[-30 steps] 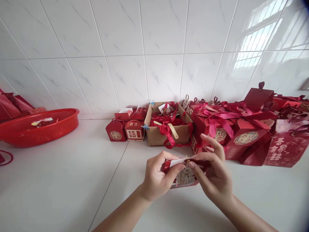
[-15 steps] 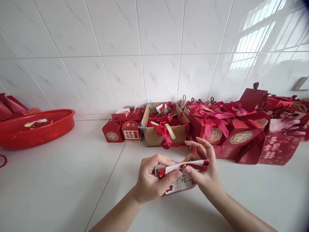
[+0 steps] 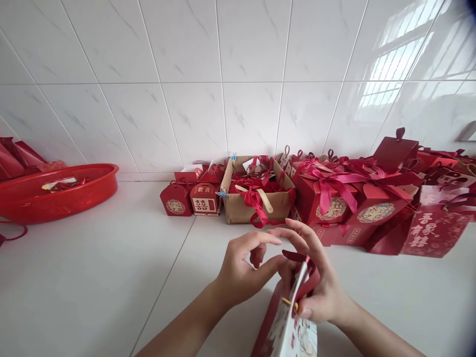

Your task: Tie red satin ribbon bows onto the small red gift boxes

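Observation:
A red and white paper gift box (image 3: 307,332) with printed figures stands turned edge-on at the front, its lower part cut off by the frame. My right hand (image 3: 320,282) grips its top edge, thumb on the near face beside a small gold-coloured fastener (image 3: 285,301). A red strap handle (image 3: 310,282) loops at the top, between the right hand's fingers. Just left of the box's top is my left hand (image 3: 247,267), its index finger and thumb apart. The left thumb tip comes close to the right fingers and strap; whether they touch I cannot tell.
Behind the hands stands a cardboard box (image 3: 245,210) of red ribbons. Two small red boxes (image 3: 176,201) sit left of it. Many red gift boxes (image 3: 375,218) crowd the right. A red plastic basket (image 3: 74,196) is at far left on the white counter (image 3: 92,277), against a tiled wall.
The gift box has swung from lying crosswise to pointing toward me. My left hand has let go of it and its fingers have parted; my right hand still grips the top.

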Demonstrator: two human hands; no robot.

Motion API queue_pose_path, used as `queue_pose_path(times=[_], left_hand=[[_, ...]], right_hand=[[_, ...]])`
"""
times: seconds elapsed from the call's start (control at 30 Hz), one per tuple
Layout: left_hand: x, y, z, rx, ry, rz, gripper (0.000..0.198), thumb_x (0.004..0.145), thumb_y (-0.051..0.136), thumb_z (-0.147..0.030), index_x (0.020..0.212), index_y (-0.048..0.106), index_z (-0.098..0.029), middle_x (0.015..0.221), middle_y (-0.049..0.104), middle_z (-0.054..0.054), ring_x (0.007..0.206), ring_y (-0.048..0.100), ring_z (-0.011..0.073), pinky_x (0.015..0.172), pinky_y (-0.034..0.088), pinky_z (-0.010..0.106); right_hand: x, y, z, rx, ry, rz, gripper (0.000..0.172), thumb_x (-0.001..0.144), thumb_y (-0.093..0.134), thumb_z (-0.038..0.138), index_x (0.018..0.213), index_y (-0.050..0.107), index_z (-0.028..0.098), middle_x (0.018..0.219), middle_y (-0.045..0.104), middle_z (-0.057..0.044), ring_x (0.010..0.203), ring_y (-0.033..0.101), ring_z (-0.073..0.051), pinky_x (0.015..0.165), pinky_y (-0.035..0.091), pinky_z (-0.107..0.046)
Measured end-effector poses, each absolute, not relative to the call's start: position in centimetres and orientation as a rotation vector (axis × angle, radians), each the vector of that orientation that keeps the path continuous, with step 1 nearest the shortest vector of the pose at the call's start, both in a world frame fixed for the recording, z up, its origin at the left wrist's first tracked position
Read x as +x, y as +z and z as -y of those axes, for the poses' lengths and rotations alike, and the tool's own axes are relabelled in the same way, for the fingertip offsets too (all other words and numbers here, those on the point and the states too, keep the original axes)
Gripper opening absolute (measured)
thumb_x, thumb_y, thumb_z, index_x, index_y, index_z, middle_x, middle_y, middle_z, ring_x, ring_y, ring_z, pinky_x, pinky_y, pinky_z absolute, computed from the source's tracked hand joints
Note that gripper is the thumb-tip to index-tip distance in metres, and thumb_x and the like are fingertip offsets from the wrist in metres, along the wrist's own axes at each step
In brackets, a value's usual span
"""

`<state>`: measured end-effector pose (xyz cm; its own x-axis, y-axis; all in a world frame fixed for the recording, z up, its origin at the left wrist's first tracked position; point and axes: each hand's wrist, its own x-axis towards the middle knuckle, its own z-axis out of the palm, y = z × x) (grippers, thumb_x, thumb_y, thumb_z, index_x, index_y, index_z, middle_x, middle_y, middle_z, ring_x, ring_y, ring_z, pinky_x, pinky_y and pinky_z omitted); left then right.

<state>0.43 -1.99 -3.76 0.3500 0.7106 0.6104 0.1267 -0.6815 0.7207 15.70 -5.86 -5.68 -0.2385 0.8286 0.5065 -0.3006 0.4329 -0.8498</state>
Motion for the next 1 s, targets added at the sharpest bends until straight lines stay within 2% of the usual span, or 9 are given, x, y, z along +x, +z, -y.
queue_pose_path(times=[0.1, 0.17, 0.23, 0.37, 0.47, 0.6, 0.73, 0.9, 1.0], left_hand=[[0.6, -4.1, 2.1, 2.091, 1.242, -0.692, 0.018, 0.076, 0.067, -0.027, 0.091, 0.071, -0.018, 0.050, 0.049, -0.005, 0.044, 0.039, 0.0064, 0.045, 0.037, 0.019], [0.7, -4.2, 2.3, 2.101, 1.211, -0.672, 0.013, 0.079, 0.064, -0.026, 0.083, 0.073, -0.017, 0.049, 0.056, -0.002, 0.041, 0.041, 0.0065, 0.041, 0.036, 0.019], [0.6, -4.0, 2.3, 2.126, 1.344, -0.693, 0.013, 0.080, 0.063, -0.023, 0.075, 0.073, -0.017, 0.050, 0.061, -0.001, 0.041, 0.044, 0.0069, 0.042, 0.038, 0.019], [-0.3, -3.0, 2.2, 2.113, 1.790, -0.807, 0.008, 0.078, 0.066, -0.016, 0.081, 0.073, -0.019, 0.062, 0.067, -0.001, 0.048, 0.052, 0.0070, 0.047, 0.043, 0.018], [-1.0, -2.3, 2.0, 2.076, 1.905, -0.824, 0.012, 0.077, 0.067, -0.014, 0.085, 0.073, -0.021, 0.067, 0.068, -0.001, 0.051, 0.051, 0.0068, 0.049, 0.045, 0.018], [-1.2, -1.8, 2.1, 2.111, 1.615, -0.652, 0.009, 0.077, 0.067, -0.015, 0.082, 0.073, -0.019, 0.063, 0.062, 0.001, 0.056, 0.054, 0.0096, 0.051, 0.045, 0.021], [-0.9, -1.8, 2.6, 2.053, 1.310, -0.496, 0.012, 0.080, 0.060, -0.016, 0.078, 0.072, -0.016, 0.065, 0.063, 0.005, 0.058, 0.055, 0.0126, 0.053, 0.046, 0.025], [-1.0, -1.7, 3.1, 1.960, 1.196, -0.423, 0.017, 0.080, 0.056, -0.016, 0.077, 0.072, -0.018, 0.067, 0.064, 0.006, 0.059, 0.055, 0.0142, 0.055, 0.046, 0.028], [-1.1, -1.7, 3.1, 1.962, 1.176, -0.396, 0.019, 0.079, 0.056, -0.013, 0.081, 0.073, -0.018, 0.070, 0.065, 0.007, 0.060, 0.056, 0.0149, 0.056, 0.046, 0.028]], right_hand=[[15.4, -5.6, 5.9, -0.487, 1.160, 1.454, 0.095, 0.056, 0.080, 0.056, 0.134, 0.029, 0.037, 0.134, 0.042, -0.012, 0.056, 0.056, -0.010, 0.041, 0.045, -0.024], [15.2, -5.6, 6.0, -0.458, 1.197, 1.443, 0.094, 0.056, 0.081, 0.055, 0.133, 0.030, 0.038, 0.134, 0.042, -0.012, 0.054, 0.055, -0.009, 0.040, 0.045, -0.023], [15.1, -5.7, 6.1, -0.439, 1.255, 1.418, 0.094, 0.056, 0.083, 0.049, 0.133, 0.030, 0.040, 0.137, 0.039, -0.011, 0.050, 0.052, -0.006, 0.041, 0.045, -0.023], [15.2, -6.0, 6.3, -0.463, 1.394, 1.359, 0.099, 0.053, 0.087, 0.038, 0.133, 0.029, 0.041, 0.141, 0.033, -0.011, 0.050, 0.052, -0.005, 0.041, 0.047, -0.025], [15.4, -6.2, 6.3, -0.499, 1.365, 1.368, 0.093, 0.055, 0.086, 0.036, 0.132, 0.032, 0.039, 0.140, 0.035, -0.012, 0.051, 0.053, -0.006, 0.038, 0.044, -0.023], [15.9, -5.9, 5.8, -0.505, 1.224, 1.390, 0.085, 0.059, 0.083, 0.037, 0.129, 0.036, 0.036, 0.144, 0.032, -0.013, 0.055, 0.056, -0.008, 0.043, 0.049, -0.025], [16.7, -5.4, 5.4, -0.553, 1.074, 1.428, 0.079, 0.062, 0.082, 0.041, 0.128, 0.038, 0.035, 0.141, 0.037, -0.012, 0.057, 0.059, -0.009, 0.051, 0.053, -0.027], [17.2, -5.3, 5.1, -0.620, 0.953, 1.450, 0.078, 0.062, 0.081, 0.045, 0.126, 0.040, 0.031, 0.136, 0.044, -0.013, 0.069, 0.065, -0.016, 0.059, 0.056, -0.030], [17.3, -5.6, 5.0, -0.599, 0.977, 1.461, 0.076, 0.064, 0.081, 0.040, 0.127, 0.039, 0.032, 0.138, 0.042, -0.013, 0.061, 0.063, -0.012, 0.059, 0.055, -0.031]])
